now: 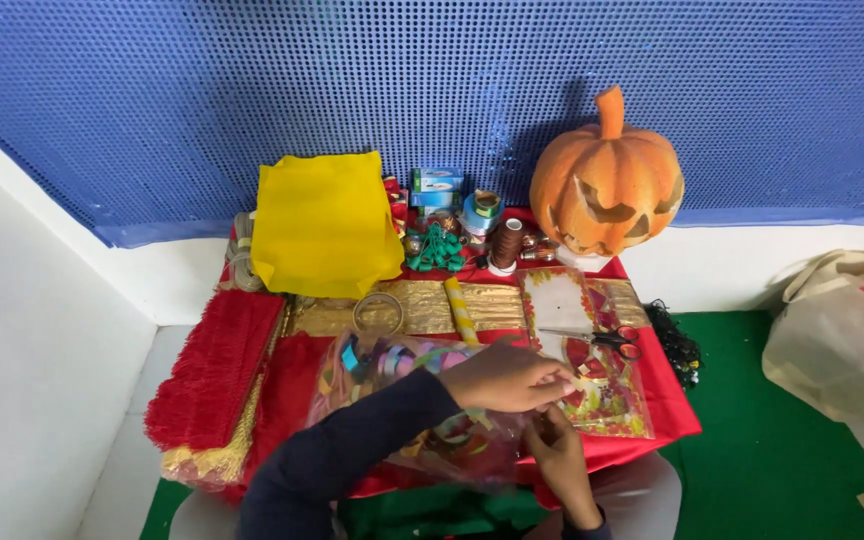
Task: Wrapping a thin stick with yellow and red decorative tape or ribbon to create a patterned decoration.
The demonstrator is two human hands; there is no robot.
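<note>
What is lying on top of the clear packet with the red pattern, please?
Red-handled scissors lie on the clear packet. The left hand covers its near left edge, so anything there is hidden.

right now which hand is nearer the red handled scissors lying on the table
Left. The left hand lies just below-left of the red-handled scissors, fingertips reaching towards them. The right hand sits lower, further from them, under the left.

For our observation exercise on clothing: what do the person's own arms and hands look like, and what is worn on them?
The left arm is covered by a long dark navy sleeve down to the wrist. The left hand and right hand are bare, with no gloves or rings showing. A dark cuff edge shows at the right wrist.
</note>
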